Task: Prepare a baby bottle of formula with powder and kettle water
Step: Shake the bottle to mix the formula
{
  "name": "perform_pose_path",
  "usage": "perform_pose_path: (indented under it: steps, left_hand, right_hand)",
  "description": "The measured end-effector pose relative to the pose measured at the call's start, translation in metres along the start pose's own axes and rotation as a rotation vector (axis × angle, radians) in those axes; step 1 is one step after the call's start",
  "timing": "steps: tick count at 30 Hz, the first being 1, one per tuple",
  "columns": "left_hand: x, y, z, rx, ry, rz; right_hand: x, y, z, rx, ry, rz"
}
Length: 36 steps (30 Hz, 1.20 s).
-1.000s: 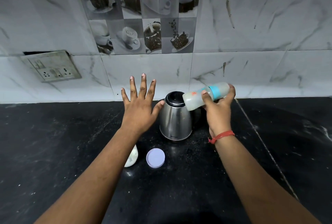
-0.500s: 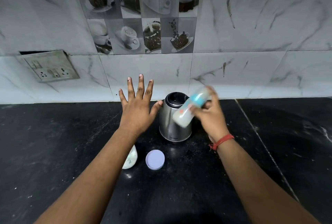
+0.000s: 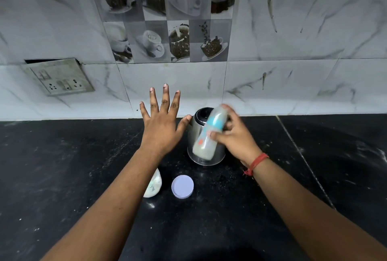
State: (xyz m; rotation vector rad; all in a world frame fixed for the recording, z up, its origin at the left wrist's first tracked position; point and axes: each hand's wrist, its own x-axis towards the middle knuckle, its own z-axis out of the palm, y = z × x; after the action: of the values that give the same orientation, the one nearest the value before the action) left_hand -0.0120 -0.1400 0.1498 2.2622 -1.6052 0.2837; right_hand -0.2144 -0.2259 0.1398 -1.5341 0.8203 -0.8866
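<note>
Since the earlier frames the baby bottle [image 3: 209, 135] has been swung from a nearly flat pose, with its blue collar to the right, into a steep tilt with the collar up and the base down and to the left. It is blurred by motion (the teat end cannot be made out clearly). It is gripped by the right hand [image 3: 234, 137], whose fingers are curled round the collar part, and it is held in the air in front of the steel kettle [image 3: 204, 135], not resting on anything.

By the left hand [image 3: 162, 126] nothing is held; it is kept flat with the fingers spread wide, just beside the kettle on the left, and whether the thumb touches the kettle cannot be told. On the black tabletop [image 3: 62, 166], near the person, a pale round lid [image 3: 182, 186] is lying, and beside it a small whitish container [image 3: 154, 185] is half hidden behind the left forearm.

Pale, cloudy liquid is seen in the bottle, so the mixing step is judged to be in hand: powder and water appear to be already inside, and the bottle is being shaken. For the next move a firm grip must be kept until no lumps are seen, and then the bottle should be set upright on the tabletop, well apart from the kettle.
</note>
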Motion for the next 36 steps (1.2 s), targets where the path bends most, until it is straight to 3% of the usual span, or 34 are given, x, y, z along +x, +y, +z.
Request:
perform_pose_path:
  steps: [1, 2, 5, 7, 9, 10, 11, 14, 16, 18, 19, 20, 24, 26, 28, 29, 33, 34, 36]
  left_hand:
    - [0.001, 0.000, -0.001, -0.005, 0.005, -0.002]
    - [0.001, -0.001, -0.001, -0.010, 0.007, -0.007]
    - [0.000, -0.004, 0.000, -0.010, 0.000, -0.018]
    - [-0.001, -0.005, 0.002, -0.006, -0.010, -0.023]
    - [-0.001, -0.004, 0.003, -0.009, -0.018, -0.018]
    - [-0.001, -0.002, 0.003, -0.013, -0.016, -0.016]
    - [-0.001, -0.002, 0.002, -0.015, -0.013, -0.014]
    - [-0.001, -0.002, 0.002, -0.022, -0.005, -0.017]
    - [-0.002, -0.002, 0.004, -0.024, -0.003, -0.017]
    - [-0.002, -0.002, 0.005, -0.017, -0.008, -0.011]
    - [-0.002, -0.002, 0.005, -0.017, -0.009, -0.009]
    - [-0.002, -0.003, 0.005, -0.023, -0.006, -0.009]
    - [-0.003, -0.003, 0.006, -0.036, -0.008, -0.015]
    - [-0.005, -0.004, 0.007, -0.023, -0.022, -0.016]
    - [-0.005, -0.004, 0.008, -0.022, -0.026, -0.016]
    - [-0.004, -0.004, 0.008, -0.025, -0.025, -0.018]
    - [-0.003, -0.003, 0.009, -0.027, -0.022, -0.010]
    - [-0.003, -0.002, 0.009, -0.023, -0.023, -0.005]
    - [-0.003, -0.002, 0.010, -0.015, -0.026, 0.002]
  right_hand:
    - [-0.002, 0.000, -0.001, -0.006, -0.085, 0.024]
    - [-0.002, -0.004, -0.005, 0.021, -0.057, 0.019]
    - [0.006, -0.016, -0.015, 0.332, 0.344, -0.043]
    - [0.006, -0.017, -0.013, 0.296, 0.425, -0.050]
    - [0.000, -0.013, -0.007, 0.087, 0.157, 0.044]
    - [-0.001, -0.013, -0.007, 0.079, 0.032, 0.102]
    - [-0.001, -0.017, -0.010, 0.131, 0.007, 0.121]
    - [0.005, -0.029, -0.020, 0.373, 0.342, 0.009]
    - [0.006, -0.024, -0.016, 0.273, 0.452, -0.059]
    - [0.001, -0.012, -0.007, 0.058, 0.217, -0.027]
    - [-0.001, -0.008, -0.005, 0.023, 0.083, 0.016]
    - [-0.001, -0.009, -0.006, 0.048, 0.048, 0.035]
    - [0.009, -0.016, -0.018, 0.329, 0.417, -0.044]
    - [0.009, -0.011, -0.011, 0.177, 0.339, -0.043]
    - [0.006, -0.005, -0.005, 0.035, 0.102, 0.034]
    - [0.007, -0.005, -0.006, 0.057, 0.084, 0.058]
    - [0.010, -0.011, -0.011, 0.234, 0.420, -0.017]
    - [0.008, -0.009, -0.010, 0.169, 0.383, -0.023]
    - [0.004, -0.003, -0.007, 0.028, 0.147, 0.023]
